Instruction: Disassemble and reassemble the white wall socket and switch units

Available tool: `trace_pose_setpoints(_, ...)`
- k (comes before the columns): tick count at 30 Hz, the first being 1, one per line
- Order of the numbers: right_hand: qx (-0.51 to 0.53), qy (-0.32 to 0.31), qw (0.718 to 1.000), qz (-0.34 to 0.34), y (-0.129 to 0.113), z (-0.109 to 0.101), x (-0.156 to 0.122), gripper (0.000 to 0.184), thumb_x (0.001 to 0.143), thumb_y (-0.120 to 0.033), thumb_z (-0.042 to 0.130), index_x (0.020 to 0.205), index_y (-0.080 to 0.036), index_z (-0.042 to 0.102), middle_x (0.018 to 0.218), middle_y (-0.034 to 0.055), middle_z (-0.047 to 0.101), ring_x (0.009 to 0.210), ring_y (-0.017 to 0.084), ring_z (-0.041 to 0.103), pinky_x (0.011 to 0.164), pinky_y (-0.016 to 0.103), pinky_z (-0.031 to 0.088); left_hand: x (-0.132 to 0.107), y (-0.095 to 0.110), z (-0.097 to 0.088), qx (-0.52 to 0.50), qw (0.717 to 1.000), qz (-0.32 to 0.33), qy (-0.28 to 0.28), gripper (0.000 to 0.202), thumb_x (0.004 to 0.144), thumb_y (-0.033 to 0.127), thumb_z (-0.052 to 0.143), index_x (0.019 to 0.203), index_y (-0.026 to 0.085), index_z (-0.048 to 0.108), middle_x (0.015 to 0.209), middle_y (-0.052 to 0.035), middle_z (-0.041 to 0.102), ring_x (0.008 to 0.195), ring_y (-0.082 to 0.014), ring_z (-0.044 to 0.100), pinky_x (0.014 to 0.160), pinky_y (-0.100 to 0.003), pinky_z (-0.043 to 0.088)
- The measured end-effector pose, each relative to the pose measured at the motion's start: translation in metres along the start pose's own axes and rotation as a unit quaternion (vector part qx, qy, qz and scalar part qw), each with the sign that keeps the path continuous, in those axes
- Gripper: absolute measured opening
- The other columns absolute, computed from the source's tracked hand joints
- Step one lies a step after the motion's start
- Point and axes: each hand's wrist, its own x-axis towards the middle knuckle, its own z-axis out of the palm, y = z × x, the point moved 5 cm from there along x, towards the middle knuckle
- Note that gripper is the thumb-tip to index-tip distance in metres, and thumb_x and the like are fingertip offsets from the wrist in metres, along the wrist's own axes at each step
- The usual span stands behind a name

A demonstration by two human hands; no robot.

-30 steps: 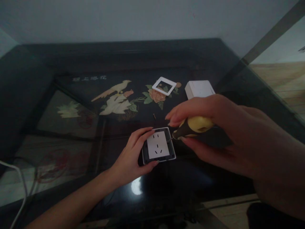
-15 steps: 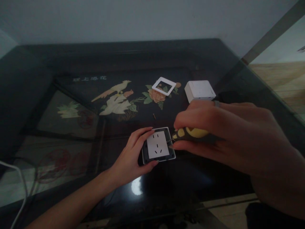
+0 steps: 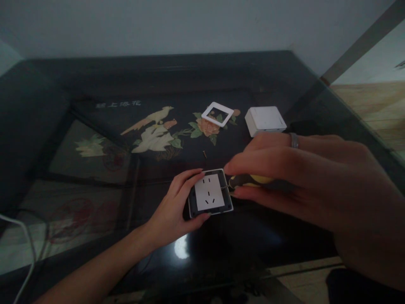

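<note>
Turned since a second earlier, the right hand [image 3: 300, 173] held the screwdriver [image 3: 244, 181] in closed fingers, its shaft at the right side of the socket [image 3: 209, 195]. The left hand [image 3: 174, 204] gripped the socket's left side on the bench [image 3: 243, 240]; a screw [image 3: 204, 154] lay beyond the socket.

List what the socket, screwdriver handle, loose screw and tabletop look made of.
Socket: likely plastic, matte white centre, dark surround, no metallic shine.
Screwdriver handle: perhaps plastic or rubber, from its yellow and dark colouring; partly hidden, finish unclear.
Loose screw: seemingly dull metal, by its thin shank; too small to be sure.
Tabletop: apparently glossy glass or lacquer, given its mirror-like reflections.
</note>
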Motion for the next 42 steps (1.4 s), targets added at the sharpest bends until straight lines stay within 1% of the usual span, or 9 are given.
trace_pose_setpoints(3, -0.039, 0.015, 0.999, -0.002, 0.0014, 0.0008, 0.0, 0.013, 0.096, -0.032, 0.051, 0.101, -0.027, 0.061, 0.084, -0.0042, 0.068, 0.067, 0.014, 0.065, 0.051, 0.024, 0.043, 0.0002, 0.0008, -0.0006, -0.003, 1.0, 0.0, 0.001, 0.077, 0.08, 0.031, 0.069, 0.144, 0.028, 0.025, 0.144, -0.0124, 0.035, 0.133, -0.0334, 0.037, 0.11, -0.056, 0.038)
trace_pose_setpoints(5, -0.018, 0.005, 1.0, -0.007, 0.0017, 0.0008, 0.0001, 0.017, 0.095, -0.033, 0.052, 0.107, -0.025, 0.06, 0.09, -0.0029, 0.07, 0.072, 0.014, 0.067, 0.054, 0.023, 0.047, 0.0003, 0.0017, -0.0012, -0.006, 1.0, 0.0, 0.0, 0.077, 0.08, 0.03, 0.069, 0.144, 0.027, 0.025, 0.144, -0.0125, 0.035, 0.133, -0.0331, 0.037, 0.111, -0.056, 0.037)
trace_pose_setpoints(11, 0.081, -0.046, 0.996, -0.013, 0.0005, -0.0051, 0.0008, 0.04, 0.091, -0.011, 0.047, 0.13, -0.019, 0.05, 0.122, 0.002, 0.067, 0.097, 0.012, 0.068, 0.083, 0.021, 0.054, 0.001, 0.0028, -0.0017, -0.013, 1.0, -0.003, -0.005, 0.077, 0.08, 0.031, 0.07, 0.144, 0.028, 0.026, 0.144, -0.013, 0.034, 0.134, -0.0333, 0.036, 0.112, -0.057, 0.035)
trace_pose_setpoints(15, 0.06, -0.005, 0.998, -0.012, 0.0017, -0.0056, 0.0012, 0.032, 0.093, -0.017, 0.054, 0.124, -0.024, 0.055, 0.108, -0.0015, 0.072, 0.088, 0.012, 0.07, 0.074, 0.02, 0.054, 0.0007, 0.0026, -0.0015, -0.004, 1.0, -0.003, -0.001, 0.077, 0.08, 0.03, 0.07, 0.144, 0.028, 0.027, 0.144, -0.0129, 0.034, 0.134, -0.034, 0.036, 0.111, -0.057, 0.036)
trace_pose_setpoints(21, -0.042, 0.049, 0.998, 0.015, 0.0023, 0.0003, 0.0007, 0.014, 0.091, -0.039, 0.06, 0.095, -0.026, 0.063, 0.083, -0.0044, 0.067, 0.063, 0.011, 0.063, 0.05, 0.023, 0.044, -0.0002, 0.0012, -0.0016, -0.003, 1.0, -0.005, -0.002, 0.079, 0.08, 0.032, 0.07, 0.145, 0.028, 0.026, 0.145, -0.0133, 0.035, 0.134, -0.0358, 0.037, 0.11, -0.058, 0.037)
trace_pose_setpoints(26, 0.029, -0.005, 0.999, 0.02, -0.0006, -0.0029, 0.001, 0.03, 0.097, -0.028, 0.047, 0.124, -0.019, 0.055, 0.115, 0.0032, 0.068, 0.096, 0.016, 0.068, 0.078, 0.025, 0.054, 0.0002, 0.0012, -0.0007, -0.015, 1.0, -0.01, -0.01, 0.077, 0.08, 0.031, 0.07, 0.144, 0.027, 0.027, 0.144, -0.0125, 0.034, 0.135, -0.0325, 0.035, 0.113, -0.056, 0.035)
trace_pose_setpoints(30, 0.068, -0.028, 0.997, 0.034, 0.001, -0.0052, 0.0013, 0.038, 0.096, -0.02, 0.043, 0.133, -0.027, 0.049, 0.119, -0.0033, 0.069, 0.098, 0.014, 0.07, 0.079, 0.024, 0.057, 0.0002, 0.001, 0.0002, -0.018, 1.0, -0.003, -0.007, 0.078, 0.08, 0.032, 0.07, 0.144, 0.027, 0.026, 0.145, -0.013, 0.033, 0.135, -0.033, 0.035, 0.112, -0.056, 0.035)
trace_pose_setpoints(36, 0.087, 0.02, 0.996, -0.01, 0.0011, -0.0052, 0.0017, 0.022, 0.093, -0.021, 0.052, 0.114, -0.026, 0.057, 0.102, -0.0029, 0.072, 0.083, 0.012, 0.071, 0.074, 0.021, 0.058, 0.0004, 0.0005, -0.0005, -0.011, 1.0, 0.0, -0.001, 0.079, 0.08, 0.032, 0.069, 0.145, 0.029, 0.025, 0.145, -0.0131, 0.034, 0.135, -0.0351, 0.035, 0.111, -0.058, 0.036)
trace_pose_setpoints(42, -0.013, 0.06, 0.998, -0.025, -0.0005, -0.0062, -0.0007, 0.005, 0.093, -0.028, 0.058, 0.09, -0.024, 0.06, 0.088, -0.0037, 0.068, 0.072, 0.011, 0.067, 0.058, 0.021, 0.051, -0.0008, 0.0004, -0.0006, -0.006, 1.0, -0.004, -0.001, 0.078, 0.08, 0.032, 0.07, 0.145, 0.028, 0.025, 0.145, -0.0127, 0.035, 0.133, -0.0339, 0.038, 0.111, -0.056, 0.038)
